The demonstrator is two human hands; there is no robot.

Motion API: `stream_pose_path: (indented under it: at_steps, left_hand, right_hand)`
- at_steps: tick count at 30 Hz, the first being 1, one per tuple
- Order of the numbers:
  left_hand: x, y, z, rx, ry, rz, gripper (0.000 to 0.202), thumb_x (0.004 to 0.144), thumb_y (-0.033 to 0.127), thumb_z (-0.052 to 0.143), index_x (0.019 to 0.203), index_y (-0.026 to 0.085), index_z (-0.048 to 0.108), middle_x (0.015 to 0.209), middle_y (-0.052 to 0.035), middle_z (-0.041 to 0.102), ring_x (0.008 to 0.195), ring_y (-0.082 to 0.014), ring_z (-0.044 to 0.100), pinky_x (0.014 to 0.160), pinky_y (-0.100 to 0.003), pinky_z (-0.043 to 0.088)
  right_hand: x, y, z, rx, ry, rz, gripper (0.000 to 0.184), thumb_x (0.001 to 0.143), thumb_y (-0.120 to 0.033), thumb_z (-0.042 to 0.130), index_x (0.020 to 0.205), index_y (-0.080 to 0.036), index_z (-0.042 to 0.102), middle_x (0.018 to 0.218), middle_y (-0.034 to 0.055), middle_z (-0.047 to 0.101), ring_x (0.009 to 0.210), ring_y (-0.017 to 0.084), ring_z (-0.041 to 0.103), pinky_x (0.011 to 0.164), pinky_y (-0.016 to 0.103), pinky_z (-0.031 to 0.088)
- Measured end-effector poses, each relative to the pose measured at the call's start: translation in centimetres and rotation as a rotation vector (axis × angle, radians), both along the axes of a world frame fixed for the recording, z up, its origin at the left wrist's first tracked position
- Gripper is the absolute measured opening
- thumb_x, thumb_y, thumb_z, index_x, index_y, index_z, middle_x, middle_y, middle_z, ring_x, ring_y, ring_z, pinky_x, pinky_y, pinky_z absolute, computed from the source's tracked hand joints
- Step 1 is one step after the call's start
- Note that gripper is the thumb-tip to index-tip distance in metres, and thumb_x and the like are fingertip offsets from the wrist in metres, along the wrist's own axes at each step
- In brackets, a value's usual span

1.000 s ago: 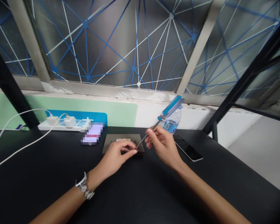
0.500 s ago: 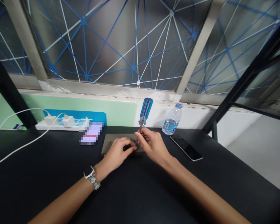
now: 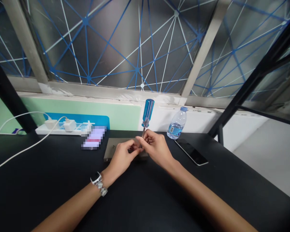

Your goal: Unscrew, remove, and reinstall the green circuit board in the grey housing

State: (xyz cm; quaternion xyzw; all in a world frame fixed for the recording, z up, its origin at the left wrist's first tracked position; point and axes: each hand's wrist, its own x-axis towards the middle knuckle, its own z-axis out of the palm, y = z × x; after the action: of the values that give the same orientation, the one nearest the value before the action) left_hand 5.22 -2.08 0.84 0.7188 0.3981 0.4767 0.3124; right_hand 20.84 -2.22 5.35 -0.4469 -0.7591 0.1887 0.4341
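Head view: right hand [image 3: 157, 149] pinched on upright screwdriver [image 3: 147, 109], tip hidden; left hand [image 3: 122, 157] on plate [image 3: 109, 151], grip unclear.

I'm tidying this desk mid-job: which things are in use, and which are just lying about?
In use: screwdriver, gripped upright by the right hand; grey plate, under the left hand.
Lying about: water bottle; phone; power strip.

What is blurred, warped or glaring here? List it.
Head view: a pixelated patch hides one item by the power strip; wide-angle distortion splays the window bars; light is soft and even, the screwdriver sharp, the black table without glare.
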Motion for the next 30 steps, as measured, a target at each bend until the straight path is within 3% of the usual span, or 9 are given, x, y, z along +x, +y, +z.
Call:
stream_pose_path:
  at_steps: [5, 10, 13, 17, 21, 24, 27, 30]
  left_hand:
    - [-0.5, 0.5, -0.4, -0.069, -0.031, -0.086, 0.019, 0.088, 0.028, 0.058, 0.086, 0.014, 0.070, 0.082, -0.0051, 0.073, 0.075, -0.0205, 0.065, 0.067, -0.027, 0.048]
    - [-0.7, 0.5, -0.2, -0.054, 0.009, -0.182, 0.023, 0.093, 0.028, 0.052, 0.087, 0.015, 0.070, 0.083, -0.0041, 0.072, 0.080, -0.0203, 0.066, 0.074, -0.028, 0.050]
    - [-0.6, 0.4, -0.2, -0.042, 0.011, -0.216, 0.022, 0.094, 0.028, 0.051, 0.090, 0.017, 0.069, 0.087, -0.0040, 0.072, 0.083, -0.0196, 0.067, 0.078, -0.029, 0.051]
    - [-0.1, 0.1, -0.6, -0.024, -0.047, -0.129, 0.020, 0.086, 0.028, 0.064, 0.104, 0.019, 0.062, 0.089, -0.0031, 0.071, 0.083, -0.0180, 0.067, 0.080, -0.030, 0.053]
    - [0.2, 0.1, -0.7, 0.016, -0.026, 0.010, 0.017, 0.081, 0.029, 0.070, 0.088, 0.019, 0.059, 0.078, 0.0002, 0.067, 0.073, -0.0162, 0.065, 0.071, -0.027, 0.052]
    - [0.1, 0.4, -1.0, 0.005, -0.061, 0.008, 0.013, 0.083, 0.028, 0.068, 0.082, 0.018, 0.060, 0.075, 0.0000, 0.067, 0.070, -0.0156, 0.064, 0.068, -0.025, 0.051]
    - [-0.1, 0.6, -1.1, -0.030, -0.091, -0.051, 0.012, 0.085, 0.028, 0.065, 0.083, 0.016, 0.063, 0.078, -0.0022, 0.069, 0.074, -0.0174, 0.066, 0.070, -0.026, 0.051]
    - [-0.3, 0.4, -0.9, -0.047, -0.078, -0.101, 0.013, 0.089, 0.028, 0.060, 0.086, 0.016, 0.066, 0.081, -0.0034, 0.071, 0.077, -0.0186, 0.067, 0.073, -0.027, 0.051]
  right_hand:
    - [0.2, -0.2, -0.5, -0.041, -0.019, 0.050, 0.019, 0.089, -0.038, 0.060, 0.093, -0.019, 0.060, 0.077, 0.0002, 0.059, 0.061, 0.012, 0.054, 0.056, 0.024, 0.044]
    - [1.2, 0.0, -0.9, -0.173, 0.131, 0.279, 0.022, 0.095, -0.034, 0.052, 0.109, -0.022, 0.064, 0.114, 0.0075, 0.057, 0.074, 0.013, 0.063, 0.068, 0.029, 0.054]
    - [1.5, 0.2, -0.9, -0.176, 0.191, 0.314, 0.021, 0.095, -0.034, 0.052, 0.098, -0.021, 0.068, 0.111, 0.0071, 0.058, 0.077, 0.014, 0.063, 0.069, 0.030, 0.055]
    - [1.2, 0.1, -0.9, -0.049, 0.148, 0.157, 0.015, 0.090, -0.031, 0.061, 0.086, -0.020, 0.069, 0.093, 0.0051, 0.063, 0.083, 0.017, 0.061, 0.070, 0.029, 0.050]
    - [0.7, 0.3, -1.4, -0.034, 0.170, 0.070, 0.017, 0.086, -0.030, 0.065, 0.075, -0.018, 0.063, 0.080, 0.0022, 0.061, 0.072, 0.015, 0.058, 0.064, 0.027, 0.046]
    - [0.4, 0.5, -1.8, -0.034, 0.200, 0.026, 0.020, 0.085, -0.030, 0.067, 0.072, -0.018, 0.058, 0.077, 0.0011, 0.059, 0.068, 0.014, 0.056, 0.061, 0.026, 0.045]
    - [0.3, 0.5, -1.9, -0.058, 0.210, 0.014, 0.020, 0.084, -0.034, 0.068, 0.077, -0.018, 0.058, 0.074, -0.0002, 0.057, 0.065, 0.013, 0.054, 0.059, 0.026, 0.045]
    - [0.5, 0.2, -1.4, -0.096, 0.187, 0.106, 0.022, 0.087, -0.035, 0.065, 0.102, -0.020, 0.062, 0.094, 0.0034, 0.061, 0.071, 0.013, 0.057, 0.058, 0.025, 0.046]
